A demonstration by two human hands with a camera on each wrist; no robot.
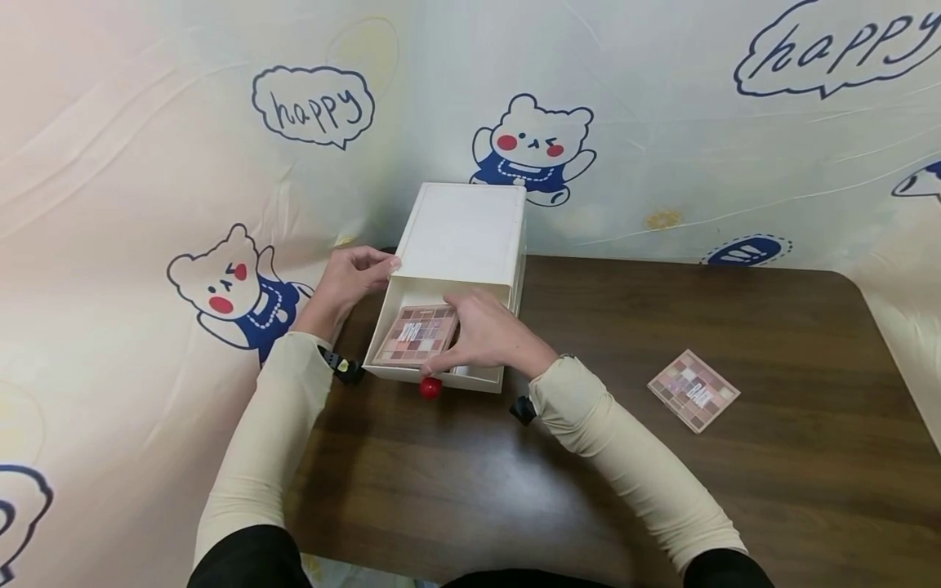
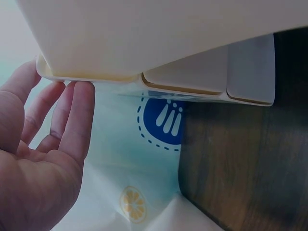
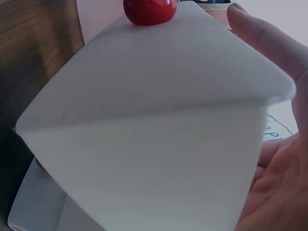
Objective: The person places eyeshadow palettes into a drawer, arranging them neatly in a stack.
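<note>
A pale printed cloth (image 1: 434, 49) is hanging behind and left of the dark wood-grain counter (image 1: 801, 335). On it, cartoon bears (image 1: 532, 145) are sporting blue outfits, speech bubbles (image 1: 314, 108) are reading "happy," and an orange slice (image 2: 133, 205) is showing.

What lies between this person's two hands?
The head view shows the open drawer there, with a palette lying in it.

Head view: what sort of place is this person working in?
Probably a small indoor setup for tabletop work. The brown wood-look table holds a white drawer box, and behind it hangs a backdrop printed with cartoon bears and "happy" bubbles. The wider room isn't shown.
</note>
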